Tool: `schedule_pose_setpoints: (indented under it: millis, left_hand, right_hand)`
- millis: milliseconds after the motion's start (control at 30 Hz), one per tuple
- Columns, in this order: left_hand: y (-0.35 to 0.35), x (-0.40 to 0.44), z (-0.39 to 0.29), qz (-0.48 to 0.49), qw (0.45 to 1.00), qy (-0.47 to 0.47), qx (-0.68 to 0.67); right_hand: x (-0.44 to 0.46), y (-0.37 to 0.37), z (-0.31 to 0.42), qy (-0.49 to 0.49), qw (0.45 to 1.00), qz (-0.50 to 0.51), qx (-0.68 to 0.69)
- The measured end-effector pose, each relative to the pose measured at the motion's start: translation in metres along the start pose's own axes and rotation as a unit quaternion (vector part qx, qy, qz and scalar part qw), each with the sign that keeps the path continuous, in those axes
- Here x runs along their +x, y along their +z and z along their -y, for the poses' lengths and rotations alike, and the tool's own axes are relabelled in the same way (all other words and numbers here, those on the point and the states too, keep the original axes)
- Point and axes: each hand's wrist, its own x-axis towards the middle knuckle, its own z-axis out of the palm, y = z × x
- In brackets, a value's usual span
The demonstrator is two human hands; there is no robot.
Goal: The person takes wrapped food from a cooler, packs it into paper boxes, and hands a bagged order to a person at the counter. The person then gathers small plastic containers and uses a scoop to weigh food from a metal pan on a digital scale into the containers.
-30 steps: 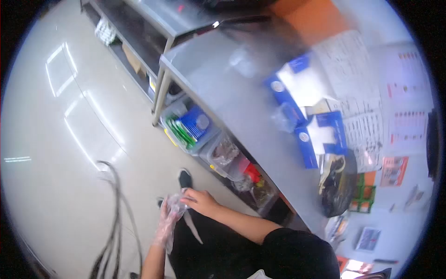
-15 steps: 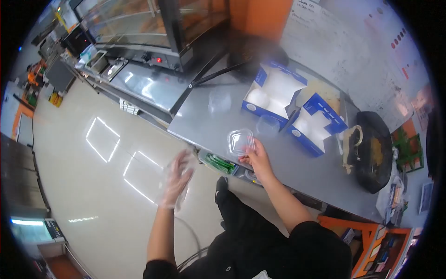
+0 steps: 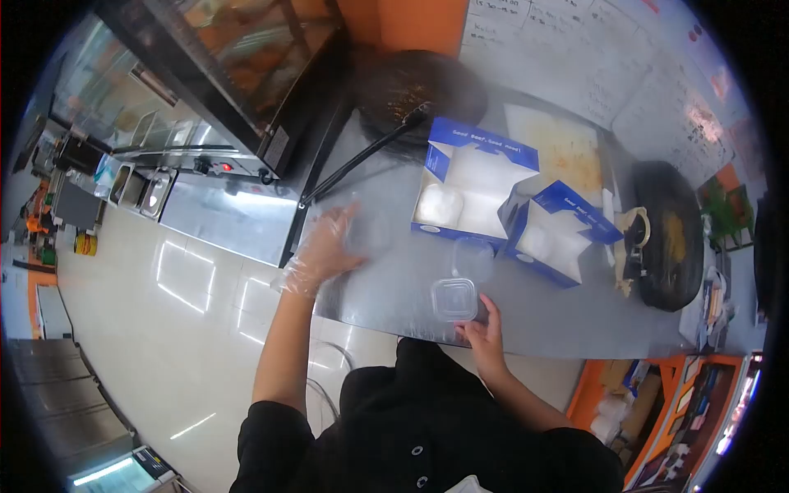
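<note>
My left hand [image 3: 325, 248], in a loose clear plastic glove, reaches over the steel counter with thumb and fingers apart. Just beyond its fingertips lies a blurred clear plastic piece [image 3: 374, 230]; contact cannot be made out. A small square clear plastic container [image 3: 454, 300] rests near the counter's front edge. At its right corner is my bare right hand [image 3: 485, 330], index finger and thumb spread; whether they touch it is unclear. Behind it sits another clear round-looking container [image 3: 473, 258]. Two blue-and-white open boxes [image 3: 481, 177] [image 3: 555, 234] stand further back, the left one holding a white rounded item [image 3: 440, 204].
Black tongs [image 3: 362, 156] lean on a dark round pan [image 3: 419, 94] at the back. A stained board [image 3: 559, 144] lies behind the boxes. At right is a black griddle pan [image 3: 670, 238] with food. A glass-fronted cabinet [image 3: 238, 74] stands at left.
My left hand has moved from over the floor to above the counter. My right hand, previously gripping the square container, now has its fingers spread at its corner. The view has shifted.
</note>
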Motion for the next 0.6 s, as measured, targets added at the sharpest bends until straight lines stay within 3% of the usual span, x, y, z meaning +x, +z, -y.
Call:
schedule_pose_setpoints:
  millis: [100, 200, 300, 400, 500, 600]
  left_hand:
    - [0.014, 0.001, 0.011, -0.054, 0.995, 0.068, -0.051]
    - [0.021, -0.002, 0.018, -0.106, 0.98, 0.056, -0.156]
    - [0.018, -0.006, 0.02, -0.15, 0.957, 0.075, -0.236]
    - [0.005, -0.022, 0.017, -0.148, 0.941, 0.048, -0.301]
    - [0.008, -0.04, 0.026, -0.139, 0.946, 0.025, -0.293]
    - [0.014, -0.073, 0.048, -0.156, 0.957, 0.028, -0.242]
  right_hand:
    - [-0.002, -0.001, -0.016, -0.117, 0.992, -0.026, -0.045]
    - [-0.008, 0.012, 0.008, -0.161, 0.923, -0.069, -0.343]
    - [-0.001, 0.016, -0.003, -0.203, 0.893, -0.15, -0.373]
    - [0.02, 0.019, 0.018, -0.215, 0.819, -0.237, -0.476]
    - [0.046, 0.004, 0.033, -0.275, 0.764, -0.182, -0.555]
    - [0.055, -0.015, 0.02, -0.257, 0.816, -0.165, -0.491]
